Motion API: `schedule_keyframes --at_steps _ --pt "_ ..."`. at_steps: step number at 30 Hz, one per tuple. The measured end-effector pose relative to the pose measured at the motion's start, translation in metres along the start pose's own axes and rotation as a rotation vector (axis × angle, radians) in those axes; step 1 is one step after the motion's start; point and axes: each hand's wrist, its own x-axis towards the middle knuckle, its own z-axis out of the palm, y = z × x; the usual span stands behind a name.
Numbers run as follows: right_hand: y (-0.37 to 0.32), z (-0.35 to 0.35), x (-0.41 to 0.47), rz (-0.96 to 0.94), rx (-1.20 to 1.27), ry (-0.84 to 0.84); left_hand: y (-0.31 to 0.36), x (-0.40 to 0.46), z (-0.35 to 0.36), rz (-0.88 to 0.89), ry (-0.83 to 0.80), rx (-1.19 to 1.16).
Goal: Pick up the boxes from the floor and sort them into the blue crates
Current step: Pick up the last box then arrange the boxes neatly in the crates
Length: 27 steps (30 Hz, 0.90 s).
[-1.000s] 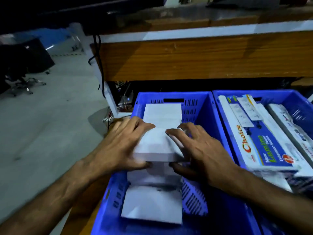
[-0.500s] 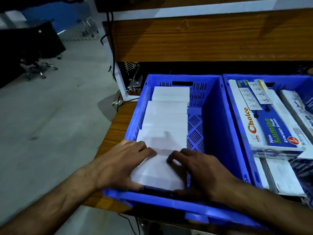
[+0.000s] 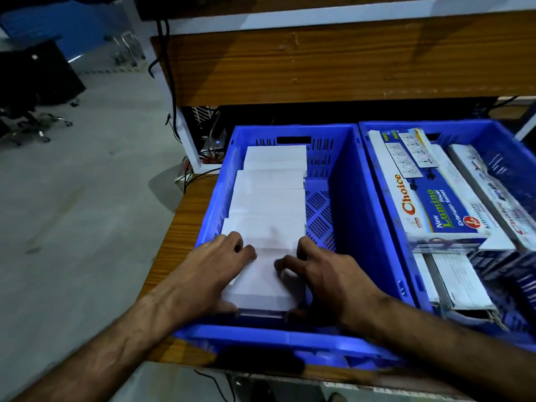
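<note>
A plain white box [image 3: 265, 281] lies at the near end of the left blue crate [image 3: 346, 198], in line with several other white boxes [image 3: 269, 198] that run along the crate's left side. My left hand [image 3: 211, 274] grips its left edge, fingers on top and thumb under the near edge. My right hand [image 3: 322, 274] grips its right edge the same way. The right blue crate [image 3: 519, 158] holds printed extension-socket boxes [image 3: 426, 198].
Both crates stand on a wooden table [image 3: 179, 230] under a wooden shelf [image 3: 333, 62]. Grey floor [image 3: 72, 213] spreads to the left, with black office chairs [image 3: 32, 91] at the far left. Cables [image 3: 171, 91] hang by the table leg behind the left crate.
Both hands carried the white box from above the crate's middle down to its near end. The camera tilted down, and my fingers have spread a little on the box's top.
</note>
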Motion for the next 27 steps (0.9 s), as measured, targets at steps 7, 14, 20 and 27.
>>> schedule_keyframes --at_steps 7,14,20,27 --pt "0.004 0.003 -0.010 0.002 0.069 0.119 0.002 -0.002 0.005 -0.012 0.108 -0.146" --pt "0.013 0.003 0.026 0.160 0.205 0.474 0.013 0.049 -0.003 -0.107 0.456 -0.151" --pt "0.054 0.002 0.111 0.419 0.511 0.571 0.006 0.143 -0.021 -0.202 0.564 -0.295" --pt "0.103 0.020 0.192 0.574 0.885 0.528 -0.039 0.236 0.003 -0.229 0.214 -0.196"
